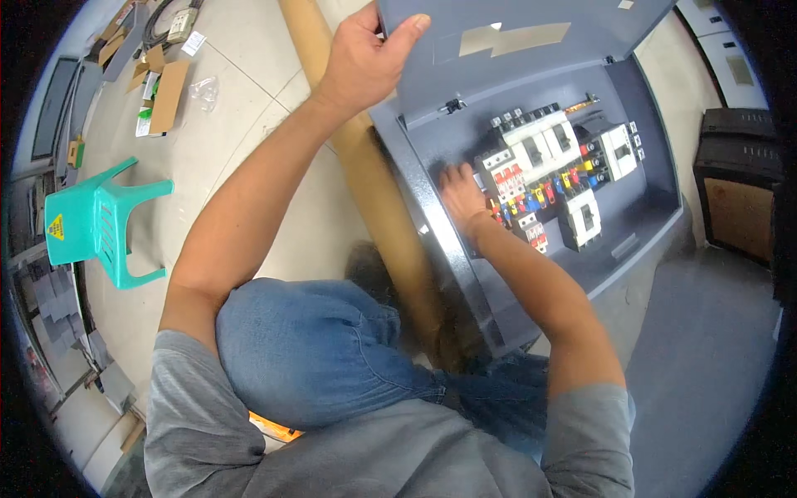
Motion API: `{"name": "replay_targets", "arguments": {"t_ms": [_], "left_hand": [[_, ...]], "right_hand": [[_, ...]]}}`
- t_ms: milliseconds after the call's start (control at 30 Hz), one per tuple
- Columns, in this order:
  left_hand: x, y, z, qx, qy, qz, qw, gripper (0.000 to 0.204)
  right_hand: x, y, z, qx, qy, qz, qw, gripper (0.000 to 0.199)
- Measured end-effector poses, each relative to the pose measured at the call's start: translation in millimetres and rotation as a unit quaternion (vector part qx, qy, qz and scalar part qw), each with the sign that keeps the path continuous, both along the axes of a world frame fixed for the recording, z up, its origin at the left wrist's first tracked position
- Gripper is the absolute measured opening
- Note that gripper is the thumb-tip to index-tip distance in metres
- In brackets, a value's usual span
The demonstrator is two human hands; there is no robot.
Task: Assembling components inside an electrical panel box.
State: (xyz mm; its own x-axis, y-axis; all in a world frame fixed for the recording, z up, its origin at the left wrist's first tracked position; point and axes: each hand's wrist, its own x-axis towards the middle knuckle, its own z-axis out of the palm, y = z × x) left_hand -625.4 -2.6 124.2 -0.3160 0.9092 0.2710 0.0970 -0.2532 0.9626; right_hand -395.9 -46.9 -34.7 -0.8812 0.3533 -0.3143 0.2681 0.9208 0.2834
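Observation:
My left hand (365, 60) grips the edge of the raised dark grey door (506, 70) of a metal electrical cabinet (627, 249), thumb over its face. Inside the cabinet my right hand (462, 196) lies against the back panel, fingers stretched out, at the left end of a row of small breakers with red levers (508, 178). Its fingertips are partly hidden. Beside these sit a large white breaker (546, 149), two further white breakers and a small red-levered breaker (533, 232). Red, yellow, green and blue terminal covers (544, 196) run between them.
A long brown cardboard tube (374, 174) lies along the cabinet's left side. Farther left are a green plastic stool (116, 217), an opened carton (168, 95) and a clear plastic bag (204, 93) on the tiled floor. Dark boxes (737, 183) stand at the right.

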Motion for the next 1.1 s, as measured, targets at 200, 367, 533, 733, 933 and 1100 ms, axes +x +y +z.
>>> {"name": "replay_targets", "arguments": {"t_ms": [200, 367, 533, 733, 933, 1100], "left_hand": [[-4.3, -1.6, 0.4, -0.017, 0.025, -0.004, 1.0, 0.022], [-1.7, -0.5, -0.3, -0.015, 0.02, 0.004, 1.0, 0.023], [-7.0, 0.4, -4.7, -0.028, 0.032, 0.013, 0.999, 0.026], [0.0, -0.2, 6.6, 0.032, 0.031, -0.018, 0.999, 0.023], [2.7, -1.0, 5.5, 0.01, 0.058, -0.012, 0.998, 0.025], [2.0, -0.2, 4.5, 0.004, 0.075, 0.005, 0.997, 0.026]], "right_hand": [[0.1, -1.7, -3.8, 0.001, 0.016, -0.003, 1.0, 0.021], [2.6, -1.8, -5.4, 0.009, 0.029, 0.001, 1.0, 0.021], [-0.1, 6.4, 16.7, -0.074, 0.0, 0.006, 0.997, 0.019], [4.3, 48.2, 47.3, -0.234, 0.228, -0.07, 0.942, 0.013], [7.0, 57.6, 91.9, -0.293, 0.252, -0.234, 0.892, 0.014], [12.0, 16.5, 57.1, -0.338, 0.115, -0.209, 0.91, 0.019]]}}
